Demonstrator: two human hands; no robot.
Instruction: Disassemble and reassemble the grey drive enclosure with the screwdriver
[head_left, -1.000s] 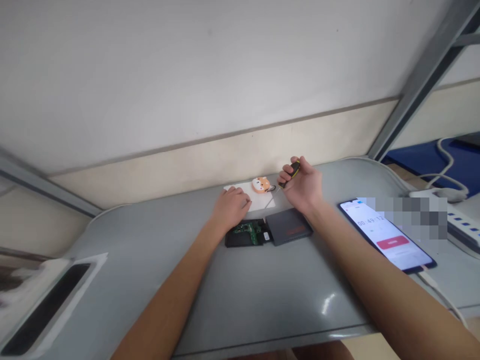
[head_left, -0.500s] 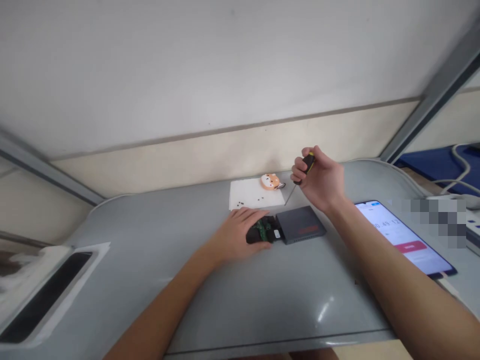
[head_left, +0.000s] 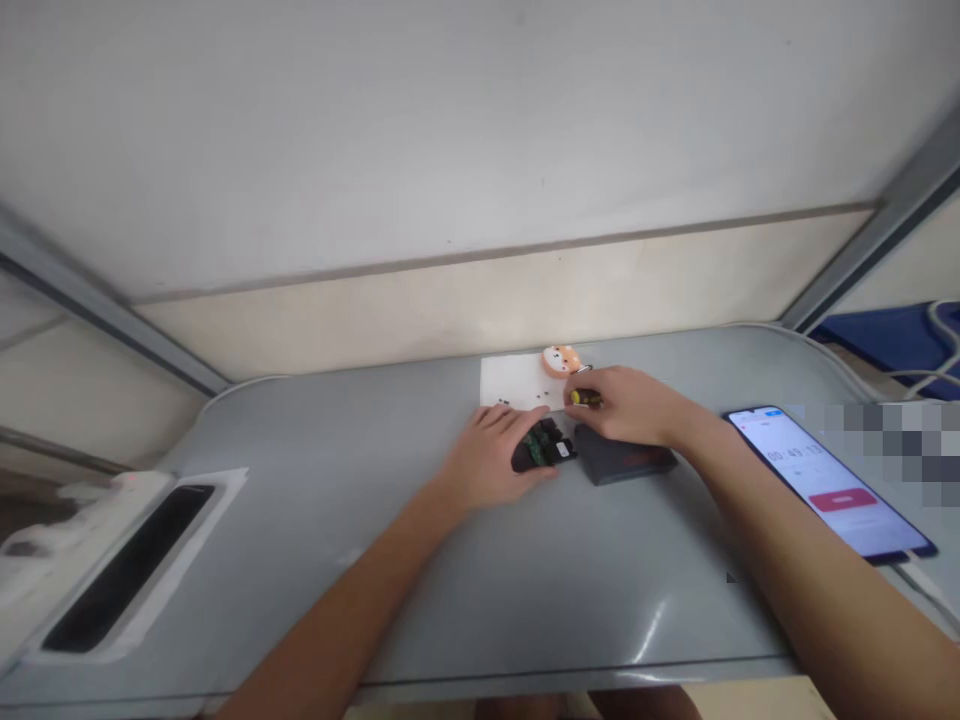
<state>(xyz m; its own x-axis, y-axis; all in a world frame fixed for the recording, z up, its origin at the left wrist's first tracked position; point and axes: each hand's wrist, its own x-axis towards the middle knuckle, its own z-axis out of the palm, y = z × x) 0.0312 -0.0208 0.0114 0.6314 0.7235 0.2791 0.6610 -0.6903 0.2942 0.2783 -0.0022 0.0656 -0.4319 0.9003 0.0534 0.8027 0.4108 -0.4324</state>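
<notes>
My left hand (head_left: 491,455) is closed around a small dark device with a green circuit board (head_left: 537,445), resting on the grey table. Just to its right lies a flat dark case (head_left: 626,462). Over the back of that case my right hand (head_left: 622,402) grips a black and yellow screwdriver (head_left: 586,397) by its handle; its shaft is hidden. White paper (head_left: 510,378) lies behind the hands, with several tiny dark screws on it. An orange and white animal-faced case (head_left: 561,361) sits at the paper's back right corner.
A phone (head_left: 832,485) with a lit timer screen lies at the right, a cable at its lower end. On the left, a long black object (head_left: 127,570) rests on white material. Metal posts stand at both sides, a wall behind.
My right hand has come down and turned, bringing the screwdriver low beside the paper. The device in my left hand now sits apart from the dark case. The whole view has shifted slightly.
</notes>
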